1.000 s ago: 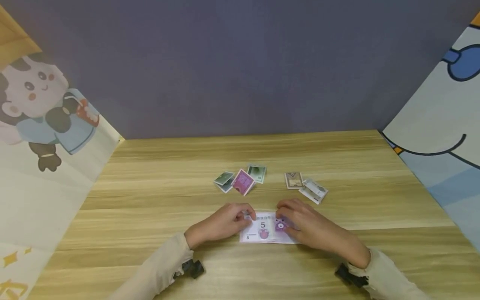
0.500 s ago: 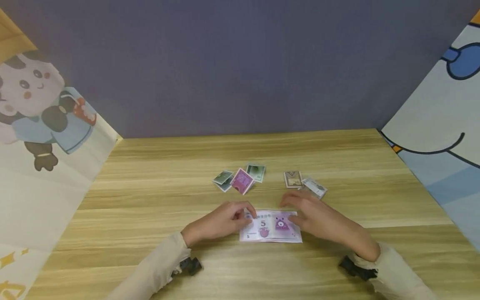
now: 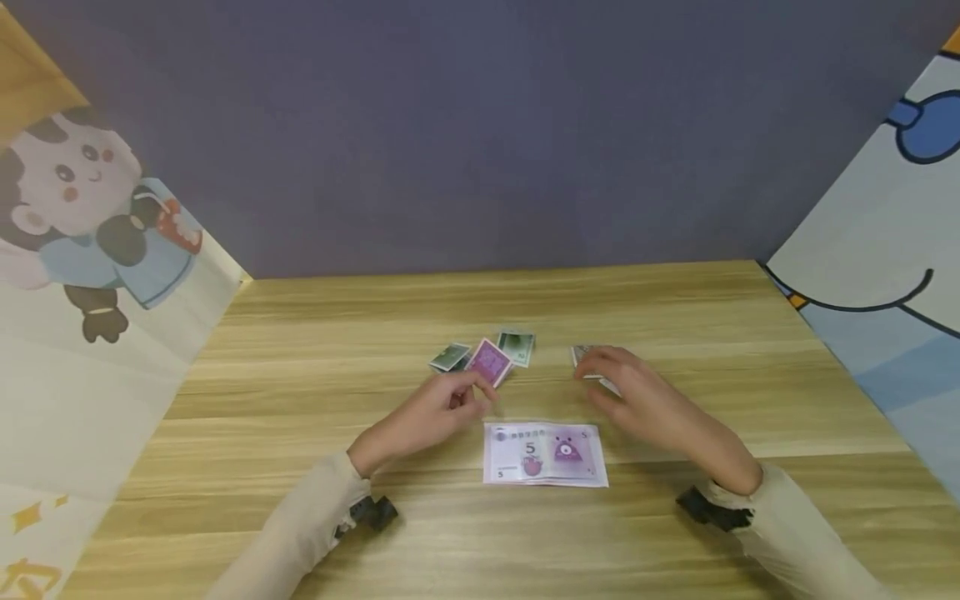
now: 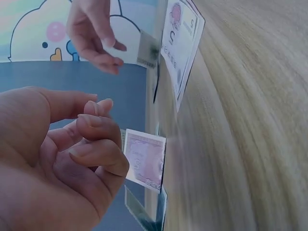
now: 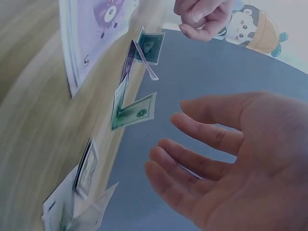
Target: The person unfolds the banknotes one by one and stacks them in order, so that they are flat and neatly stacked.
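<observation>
**First:** Flat on the wood-grain table [image 3: 525,542] before you lies a purple paper note [image 3: 546,467]. A bold "5" is printed near its middle, with smaller 5s in its eight o'clock and two o'clock corners. Chinese characters line its twelve o'clock edge, too blurred to read.

**Second:** Your note also carries a small round figure under the big 5 and a one-eyed purple monster towards three o'clock. A crease crosses its middle, and the right wrist view shows layered edges.

**First:** And your fingers? Make that note your clock's centre, twelve pointing away from you.

**Second:** Your left hand [image 3: 423,421] hovers around ten o'clock, fingers loosely curled around nothing, tips just beyond the note and apart from it. Your right hand [image 3: 660,408] hovers around two, fingers gently bent and spread, grasping nothing.

**First:** Near your left fingertips, at eleven, is a squarish magenta folded note [image 3: 489,358], between a dark green folded note [image 3: 450,357] at ten and a pale green folded note [image 3: 516,347] just short of twelve, which shows what looks like a "2".

**Second:** Your right hand partly covers a brown folded note [image 3: 580,357] at one; beside that, a white folded note [image 5: 58,201] has one flap lifted.
</observation>
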The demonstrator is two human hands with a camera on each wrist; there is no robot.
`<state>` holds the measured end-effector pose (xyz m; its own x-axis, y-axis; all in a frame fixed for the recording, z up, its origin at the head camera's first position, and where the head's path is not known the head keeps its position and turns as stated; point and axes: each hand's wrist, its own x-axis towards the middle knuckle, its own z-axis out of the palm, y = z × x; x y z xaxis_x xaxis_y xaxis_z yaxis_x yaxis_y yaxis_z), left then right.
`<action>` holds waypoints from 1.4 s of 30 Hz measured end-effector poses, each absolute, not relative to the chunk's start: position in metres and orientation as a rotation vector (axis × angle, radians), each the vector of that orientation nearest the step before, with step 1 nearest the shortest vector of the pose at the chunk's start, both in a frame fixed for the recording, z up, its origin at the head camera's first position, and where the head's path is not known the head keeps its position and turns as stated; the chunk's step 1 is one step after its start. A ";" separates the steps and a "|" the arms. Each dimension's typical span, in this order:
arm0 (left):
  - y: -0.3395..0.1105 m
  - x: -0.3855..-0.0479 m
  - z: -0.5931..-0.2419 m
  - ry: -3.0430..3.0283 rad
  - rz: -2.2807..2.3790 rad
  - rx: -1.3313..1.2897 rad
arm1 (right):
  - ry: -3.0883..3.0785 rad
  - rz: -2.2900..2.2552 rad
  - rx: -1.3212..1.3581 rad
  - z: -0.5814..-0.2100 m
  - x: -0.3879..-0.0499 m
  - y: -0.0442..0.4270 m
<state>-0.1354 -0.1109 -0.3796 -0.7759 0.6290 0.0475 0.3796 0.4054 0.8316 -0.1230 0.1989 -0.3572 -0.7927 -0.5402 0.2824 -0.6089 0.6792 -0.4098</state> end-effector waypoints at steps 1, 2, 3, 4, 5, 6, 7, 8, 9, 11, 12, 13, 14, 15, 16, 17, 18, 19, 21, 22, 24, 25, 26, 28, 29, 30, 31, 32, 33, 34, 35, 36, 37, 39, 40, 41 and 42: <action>-0.110 -0.136 -0.380 2.389 1.311 0.875 | -2.755 0.750 0.942 -0.358 -0.126 0.197; -0.109 -0.138 -0.381 2.391 1.315 0.877 | -2.762 0.763 0.934 -0.358 -0.130 0.195; -0.107 -0.139 -0.381 2.395 1.319 0.878 | -2.766 0.781 0.922 -0.358 -0.134 0.193; -0.105 -0.141 -0.381 2.398 1.328 0.884 | -2.770 0.802 0.904 -0.359 -0.139 0.191; -0.102 -0.142 -0.380 2.404 1.334 0.893 | -2.773 0.823 0.882 -0.360 -0.145 0.188; -0.099 -0.145 -0.380 2.411 1.342 0.906 | -2.774 0.845 0.856 -0.360 -0.151 0.185; -0.095 -0.147 -0.379 2.420 1.349 0.922 | -2.766 0.870 0.827 -0.362 -0.157 0.182; -0.091 -0.150 -0.377 2.427 1.358 0.944 | -2.756 0.890 0.792 -0.363 -0.164 0.179; -0.087 -0.152 -0.376 2.433 1.367 0.956 | -2.737 0.898 0.736 -0.364 -0.170 0.177; -0.080 -0.159 -0.373 2.452 1.371 0.988 | -2.686 0.873 0.599 -0.367 -0.182 0.171; -0.077 -0.162 -0.372 2.462 1.374 0.996 | -2.654 0.860 0.518 -0.367 -0.187 0.169; -0.074 -0.165 -0.371 2.467 1.382 1.000 | -2.624 0.846 0.438 -0.368 -0.193 0.166; -0.072 -0.169 -0.370 2.475 1.387 1.001 | -2.598 0.835 0.365 -0.369 -0.197 0.164; -0.070 -0.172 -0.371 2.486 1.389 0.990 | -2.585 0.828 0.302 -0.369 -0.201 0.162; -0.068 -0.176 -0.371 2.498 1.386 0.977 | -2.592 0.829 0.266 -0.370 -0.205 0.160; -0.067 -0.179 -0.372 2.502 1.388 0.958 | -2.620 0.838 0.242 -0.370 -0.208 0.157; -0.066 -0.181 -0.373 2.508 1.386 0.937 | -2.664 0.854 0.233 -0.371 -0.211 0.155; -0.065 -0.183 -0.373 2.510 1.382 0.922 | -2.723 0.871 0.232 -0.372 -0.213 0.153; -0.065 -0.187 -0.374 2.526 1.360 0.901 | -2.865 0.884 0.249 -0.374 -0.215 0.149; -0.065 -0.188 -0.374 2.539 1.350 0.896 | -2.931 0.879 0.264 -0.375 -0.216 0.147; -0.066 -0.189 -0.373 2.569 1.341 0.897 | -3.032 0.835 0.289 -0.377 -0.218 0.145; -0.066 -0.190 -0.372 2.584 1.341 0.900 | -3.064 0.804 0.303 -0.377 -0.218 0.144; -0.067 -0.191 -0.371 2.600 1.343 0.901 | -3.087 0.779 0.316 -0.377 -0.218 0.144; -0.068 -0.191 -0.371 2.614 1.350 0.891 | -3.115 0.742 0.339 -0.378 -0.219 0.144; -0.069 -0.191 -0.371 2.612 1.350 0.887 | -3.129 0.742 0.338 -0.379 -0.219 0.143; -0.070 -0.191 -0.372 2.611 1.346 0.886 | -3.142 0.749 0.342 -0.379 -0.220 0.143; -0.070 -0.191 -0.374 2.607 1.341 0.891 | -3.157 0.763 0.342 -0.381 -0.220 0.143; -0.070 -0.191 -0.376 2.608 1.329 0.892 | -3.171 0.779 0.334 -0.382 -0.221 0.143; -0.071 -0.191 -0.378 2.605 1.318 0.894 | -3.180 0.791 0.339 -0.383 -0.221 0.142; -0.071 -0.190 -0.381 2.601 1.310 0.898 | -3.181 0.813 0.347 -0.384 -0.221 0.141; -0.071 -0.189 -0.383 2.606 1.296 0.900 | -3.179 0.835 0.362 -0.386 -0.221 0.140; -0.071 -0.189 -0.386 2.611 1.287 0.898 | -3.174 0.851 0.385 -0.387 -0.222 0.139; -0.071 -0.188 -0.389 2.615 1.281 0.898 | -3.168 0.873 0.403 -0.388 -0.222 0.138; -0.071 -0.187 -0.393 2.621 1.274 0.882 | -3.161 0.910 0.439 -0.390 -0.222 0.137; -0.071 -0.186 -0.395 2.620 1.271 0.874 | -3.165 0.930 0.438 -0.390 -0.222 0.136; -0.072 -0.185 -0.396 2.629 1.259 0.869 | -3.174 0.946 0.426 -0.390 -0.222 0.135; -0.072 -0.185 -0.398 2.630 1.253 0.869 | -3.185 0.956 0.407 -0.390 -0.223 0.135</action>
<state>-0.1846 -0.0719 -0.3977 -0.8320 0.5349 0.1471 0.4512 0.4980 0.7406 -0.2228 0.1349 -0.3904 -0.9492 -0.2875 -0.1281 -0.1694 0.8097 -0.5619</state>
